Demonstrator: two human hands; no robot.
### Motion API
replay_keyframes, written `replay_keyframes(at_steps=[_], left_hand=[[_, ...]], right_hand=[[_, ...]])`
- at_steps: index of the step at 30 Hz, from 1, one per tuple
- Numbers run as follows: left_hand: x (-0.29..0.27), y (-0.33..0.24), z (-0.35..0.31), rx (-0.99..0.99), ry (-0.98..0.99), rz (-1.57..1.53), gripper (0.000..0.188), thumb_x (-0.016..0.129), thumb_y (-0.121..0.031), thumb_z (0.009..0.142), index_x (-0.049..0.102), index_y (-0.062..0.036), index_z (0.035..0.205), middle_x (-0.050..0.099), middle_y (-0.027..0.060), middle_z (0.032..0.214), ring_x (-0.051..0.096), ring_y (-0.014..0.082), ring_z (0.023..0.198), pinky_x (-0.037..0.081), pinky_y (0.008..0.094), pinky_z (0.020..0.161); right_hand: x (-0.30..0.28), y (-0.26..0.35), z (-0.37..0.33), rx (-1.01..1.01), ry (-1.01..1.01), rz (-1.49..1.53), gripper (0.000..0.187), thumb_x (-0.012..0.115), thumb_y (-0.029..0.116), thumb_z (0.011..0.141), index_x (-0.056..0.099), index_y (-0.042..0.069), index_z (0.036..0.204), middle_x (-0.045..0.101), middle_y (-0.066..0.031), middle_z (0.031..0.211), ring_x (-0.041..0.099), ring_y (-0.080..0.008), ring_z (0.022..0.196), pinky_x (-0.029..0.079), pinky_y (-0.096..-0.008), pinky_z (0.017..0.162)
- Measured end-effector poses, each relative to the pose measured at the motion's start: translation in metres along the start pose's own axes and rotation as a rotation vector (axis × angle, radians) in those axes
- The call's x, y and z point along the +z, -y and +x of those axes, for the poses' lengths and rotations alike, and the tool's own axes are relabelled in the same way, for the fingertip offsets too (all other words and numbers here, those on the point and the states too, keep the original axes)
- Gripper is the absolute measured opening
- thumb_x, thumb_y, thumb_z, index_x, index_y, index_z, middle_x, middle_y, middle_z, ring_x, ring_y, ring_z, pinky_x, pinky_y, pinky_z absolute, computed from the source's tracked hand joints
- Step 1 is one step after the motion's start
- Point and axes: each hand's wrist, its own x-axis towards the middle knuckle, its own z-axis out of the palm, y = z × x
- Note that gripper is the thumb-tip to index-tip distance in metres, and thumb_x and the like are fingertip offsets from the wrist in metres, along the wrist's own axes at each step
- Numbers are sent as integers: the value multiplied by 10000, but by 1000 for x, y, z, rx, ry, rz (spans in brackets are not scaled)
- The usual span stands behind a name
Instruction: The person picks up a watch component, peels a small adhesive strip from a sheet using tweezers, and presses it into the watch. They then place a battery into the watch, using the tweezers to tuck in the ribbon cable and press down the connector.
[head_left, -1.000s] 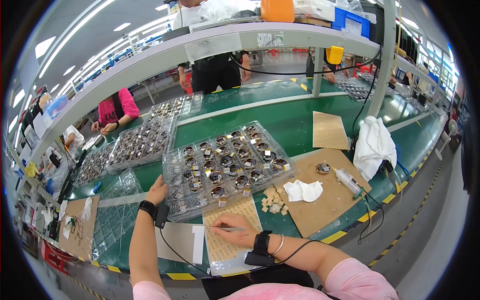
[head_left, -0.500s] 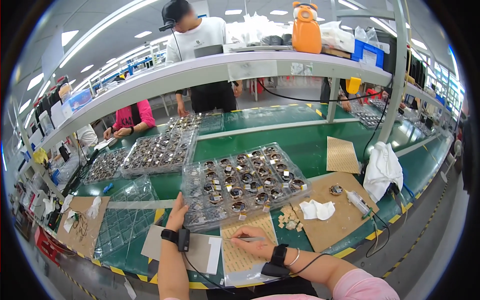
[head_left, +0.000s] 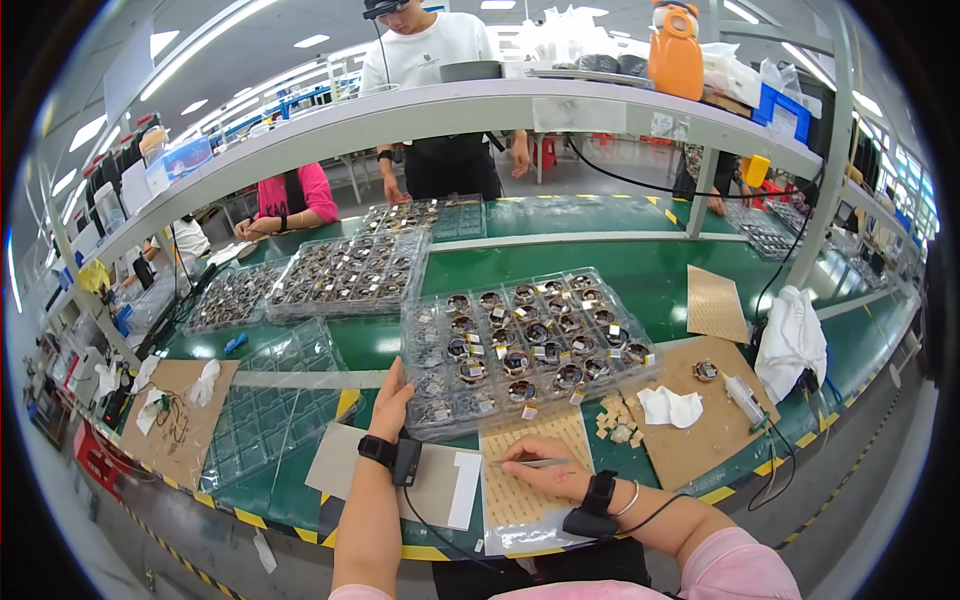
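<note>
Stacked clear plastic trays [head_left: 425,385] stand tilted in front of me, their pockets filled with small round ring-shaped parts [head_left: 516,362] carrying white tabs. At the stack's near left corner, my left hand [head_left: 390,403] grips its edge; some of its fingers are hidden behind the plastic. My right hand [head_left: 545,468] is closed around slim metal tweezers [head_left: 543,463], above a yellowish sticker sheet [head_left: 505,508]. The tweezers' tips point left, and nothing can be made out between them. Beneath my left wrist lies a grey board [head_left: 430,492] with a white strip.
Right of the stack, a brown board [head_left: 675,455] bears a single round part [head_left: 706,371], crumpled white tissue [head_left: 670,407] and a syringe [head_left: 744,400]. Small tan squares [head_left: 615,420] lie beside it. Left are empty clear trays [head_left: 270,410]; beyond, more filled trays [head_left: 345,275] and a standing person [head_left: 440,60].
My view has shifted, so the bench appears farther right and slightly higher. Both hands keep their places at the tray stack and sticker sheet. The person opposite now has their head bent down.
</note>
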Motion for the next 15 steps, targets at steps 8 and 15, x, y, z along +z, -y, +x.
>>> replay_keyframes(at_steps=[8, 15], left_hand=[[-2, -12, -4, 22, -39, -1, 626, 468, 5, 878, 262, -40, 1468, 239, 133, 1528, 205, 234, 1420, 162, 325, 1137], [2, -15, -13, 16, -59, 50, 617, 472, -5, 884, 271, -43, 1466, 252, 127, 1523, 227, 230, 1412, 168, 320, 1134]], right_hand=[[4, 4, 4, -38, -21, -54, 148, 685, 151, 835, 653, 33, 919, 634, -63, 840, 610, -138, 754, 483, -256, 699], [2, 17, -3, -61, 38, -66, 159, 685, 151, 839, 651, 29, 936, 635, -68, 872, 613, -139, 789, 490, -256, 718]])
